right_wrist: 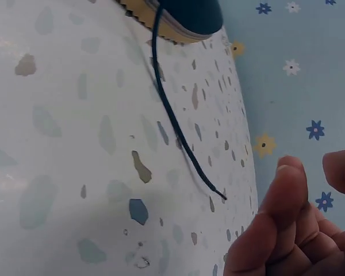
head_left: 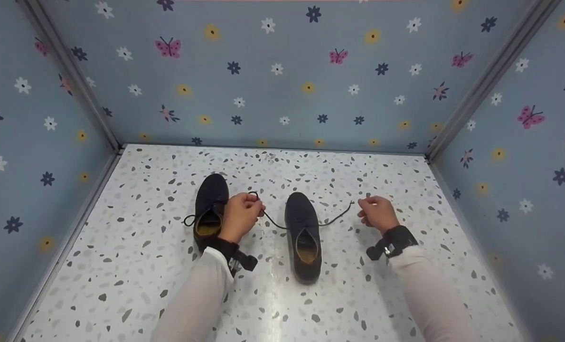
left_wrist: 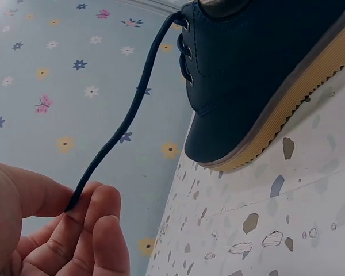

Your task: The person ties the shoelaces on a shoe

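Observation:
A dark lace-up shoe [head_left: 301, 209] stands on the floor between the two hands, its toe pointing away from me. My left hand [head_left: 240, 216] pinches the left end of its shoelace [left_wrist: 123, 123] between thumb and fingers; the lace runs slack from the eyelets. On the other side, the right lace end [right_wrist: 181, 138] lies loose on the floor. Just beyond its tip is my right hand [head_left: 379, 214], with a gap between thumb and forefinger and nothing held. The second dark shoe [head_left: 212, 190] stands partly behind my left hand and wrist.
A lace loop [head_left: 188, 220] sticks out left of the second shoe. The speckled floor [head_left: 168, 289] is bounded by flowered panels [head_left: 273, 109] at the back and both sides, with grey metal strips [head_left: 489, 78] at the corners.

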`<state>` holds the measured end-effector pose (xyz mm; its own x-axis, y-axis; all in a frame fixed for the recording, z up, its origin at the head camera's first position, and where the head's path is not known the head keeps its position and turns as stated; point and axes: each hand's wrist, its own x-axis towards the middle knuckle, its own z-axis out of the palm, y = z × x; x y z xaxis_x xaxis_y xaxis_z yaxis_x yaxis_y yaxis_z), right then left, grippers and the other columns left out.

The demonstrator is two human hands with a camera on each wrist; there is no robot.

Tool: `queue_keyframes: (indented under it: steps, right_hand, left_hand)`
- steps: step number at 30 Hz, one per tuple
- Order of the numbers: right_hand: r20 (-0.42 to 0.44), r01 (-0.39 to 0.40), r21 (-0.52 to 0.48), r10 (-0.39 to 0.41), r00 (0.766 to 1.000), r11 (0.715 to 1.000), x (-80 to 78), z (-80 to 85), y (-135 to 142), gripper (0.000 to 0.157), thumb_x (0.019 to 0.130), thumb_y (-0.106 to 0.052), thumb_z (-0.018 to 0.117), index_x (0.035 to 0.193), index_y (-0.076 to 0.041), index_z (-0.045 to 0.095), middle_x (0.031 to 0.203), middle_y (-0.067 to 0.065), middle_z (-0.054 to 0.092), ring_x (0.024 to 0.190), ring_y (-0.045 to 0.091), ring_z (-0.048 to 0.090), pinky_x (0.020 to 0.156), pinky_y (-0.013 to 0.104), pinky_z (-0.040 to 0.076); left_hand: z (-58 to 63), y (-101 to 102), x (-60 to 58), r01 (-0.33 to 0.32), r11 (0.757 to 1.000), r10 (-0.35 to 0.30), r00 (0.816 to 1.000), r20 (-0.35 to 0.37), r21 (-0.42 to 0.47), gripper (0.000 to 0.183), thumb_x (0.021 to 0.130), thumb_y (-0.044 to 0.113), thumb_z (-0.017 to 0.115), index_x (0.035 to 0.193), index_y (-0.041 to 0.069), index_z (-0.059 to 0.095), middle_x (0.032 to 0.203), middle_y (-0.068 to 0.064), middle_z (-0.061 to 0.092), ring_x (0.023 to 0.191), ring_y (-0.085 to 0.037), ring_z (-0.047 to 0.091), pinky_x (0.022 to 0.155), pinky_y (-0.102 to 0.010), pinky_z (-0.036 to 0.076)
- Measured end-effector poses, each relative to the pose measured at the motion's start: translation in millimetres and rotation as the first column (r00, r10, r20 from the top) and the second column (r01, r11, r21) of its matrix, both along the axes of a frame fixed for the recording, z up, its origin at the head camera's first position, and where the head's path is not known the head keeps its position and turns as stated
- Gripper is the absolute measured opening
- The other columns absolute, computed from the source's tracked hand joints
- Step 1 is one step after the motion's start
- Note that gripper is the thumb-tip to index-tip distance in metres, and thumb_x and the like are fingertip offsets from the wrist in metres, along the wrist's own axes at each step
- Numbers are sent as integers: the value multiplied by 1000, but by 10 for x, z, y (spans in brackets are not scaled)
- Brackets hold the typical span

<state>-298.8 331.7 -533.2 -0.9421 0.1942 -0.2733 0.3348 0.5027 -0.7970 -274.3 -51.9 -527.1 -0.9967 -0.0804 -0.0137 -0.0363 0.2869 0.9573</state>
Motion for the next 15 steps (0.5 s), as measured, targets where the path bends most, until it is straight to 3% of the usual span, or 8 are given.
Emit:
queue_keyframes:
  steps: [4, 9, 12, 15]
  right_hand:
    - [36, -146, 156, 142, 989, 977, 36, -56, -122, 39, 105, -38, 58, 109, -1, 67, 80, 4, 74, 63, 11, 63, 60, 25, 50]
    - [147, -328, 304, 296, 944, 894, 8, -133, -319, 45, 103, -43, 59, 85, -5, 74, 66, -2, 67, 54, 11, 57, 55, 24, 44]
    - [178, -362, 366, 317, 932, 857, -29, -176, -429, 50, 102, -46, 60, 69, -10, 72, 55, -5, 60, 50, 11, 52, 54, 25, 41]
    - [194, -360, 420, 306, 932, 833, -56, -212, -510, 54, 100, -50, 62, 60, -14, 67, 51, -5, 57, 49, 13, 48, 54, 27, 38]
  left_hand:
    - [16, 6, -12, 6, 1000, -6, 1000, 1, -4, 16, 97, 13, 65, 106, 2, 70, 91, -12, 81, 74, -12, 75, 62, -19, 53]
    - [57, 27, -17, -5, 999, 4, 1000, -25, -36, 16, 97, 14, 63, 105, 3, 71, 89, -10, 81, 73, -12, 75, 64, -20, 52]
    - [68, 59, -11, -9, 999, 7, 999, -41, -43, 17, 97, 13, 62, 106, 2, 71, 89, -11, 81, 70, -10, 74, 63, -19, 51]
    - [50, 99, -3, 18, 1000, -18, 1000, -8, 25, 20, 99, 12, 62, 112, -1, 69, 93, -14, 80, 67, -8, 71, 61, -20, 52]
